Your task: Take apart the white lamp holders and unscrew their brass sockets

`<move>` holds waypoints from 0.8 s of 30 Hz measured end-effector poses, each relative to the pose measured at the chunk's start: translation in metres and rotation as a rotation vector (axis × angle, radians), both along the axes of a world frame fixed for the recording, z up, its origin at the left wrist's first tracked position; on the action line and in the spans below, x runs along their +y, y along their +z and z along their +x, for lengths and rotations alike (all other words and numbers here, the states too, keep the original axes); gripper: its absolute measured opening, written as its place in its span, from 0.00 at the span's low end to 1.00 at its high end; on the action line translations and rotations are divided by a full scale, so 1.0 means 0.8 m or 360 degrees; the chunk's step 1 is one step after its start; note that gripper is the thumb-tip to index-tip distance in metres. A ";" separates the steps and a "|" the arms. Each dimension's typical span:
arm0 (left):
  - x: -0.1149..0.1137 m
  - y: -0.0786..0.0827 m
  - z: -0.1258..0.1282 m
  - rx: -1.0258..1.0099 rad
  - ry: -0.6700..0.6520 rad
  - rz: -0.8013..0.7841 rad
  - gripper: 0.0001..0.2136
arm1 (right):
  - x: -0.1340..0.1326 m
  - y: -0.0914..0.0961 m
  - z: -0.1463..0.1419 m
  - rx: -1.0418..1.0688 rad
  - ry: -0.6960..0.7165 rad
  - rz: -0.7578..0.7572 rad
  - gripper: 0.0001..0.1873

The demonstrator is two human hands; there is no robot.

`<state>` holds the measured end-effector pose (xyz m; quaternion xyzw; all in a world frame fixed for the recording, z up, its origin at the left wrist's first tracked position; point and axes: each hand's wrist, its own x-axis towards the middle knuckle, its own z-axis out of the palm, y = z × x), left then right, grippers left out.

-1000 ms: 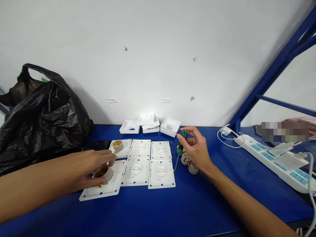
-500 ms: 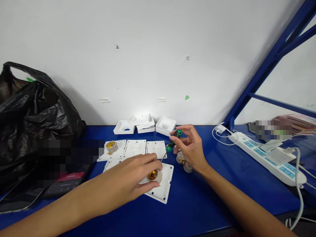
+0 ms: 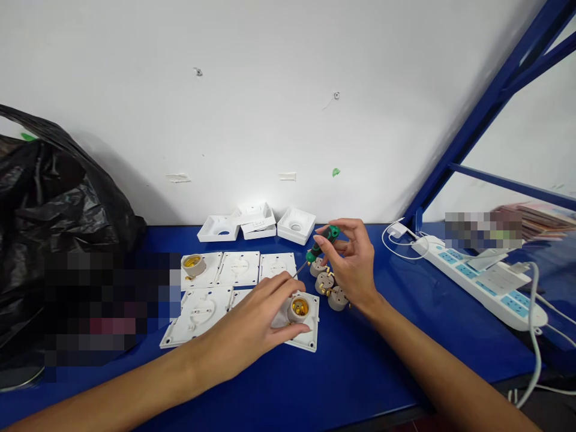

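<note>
My left hand (image 3: pixel 265 309) has its fingers and thumb on either side of a lamp socket (image 3: pixel 298 306) with a brass-coloured inside, which sits on a white square plate (image 3: pixel 311 336); it partly covers that plate. A screwdriver (image 3: pixel 327 239) with a green and black handle is pinched in my right hand (image 3: pixel 353 258). Its shaft slants down left, and the tip is hidden near my left fingers. Under my right hand lie several loose ceramic socket pieces (image 3: pixel 324 283) with brass terminals. Another lamp socket (image 3: pixel 194 264) sits on a plate at the back left.
More white plates (image 3: pixel 240 268) lie in two rows on the blue table (image 3: pixel 360 372). White open boxes (image 3: pixel 219 229) stand by the wall. A black plastic bag (image 3: pixel 67 180) is at left; a power strip (image 3: pixel 468 273) with cables and a blue metal frame (image 3: pixel 479 99) are at right.
My left hand has moved right with the socket, and its plate has turned to lie more squarely. My right hand has shifted slightly with the screwdriver, showing more socket pieces. The view has moved a little.
</note>
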<state>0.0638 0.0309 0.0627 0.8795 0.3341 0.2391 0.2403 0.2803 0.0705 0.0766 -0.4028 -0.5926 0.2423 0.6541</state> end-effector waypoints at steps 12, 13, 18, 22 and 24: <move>-0.006 -0.032 -0.041 0.0127 0.0058 0.0128 0.22 | 0.001 0.009 0.006 0.0072 -0.0045 0.0005 0.16; -0.003 -0.036 -0.042 0.0146 0.0055 0.0132 0.25 | 0.001 0.011 0.006 0.0084 -0.0062 0.0006 0.16; 0.013 -0.062 -0.053 0.0178 0.0070 0.0194 0.42 | -0.001 0.018 0.008 0.0075 -0.0067 -0.0054 0.15; 0.013 -0.062 -0.062 0.0225 0.0095 0.0229 0.42 | -0.005 0.012 0.006 -0.0002 0.0052 -0.0031 0.16; 0.005 -0.050 -0.059 0.0238 0.0118 0.0261 0.39 | -0.007 0.007 0.003 -0.0052 0.0103 0.0007 0.16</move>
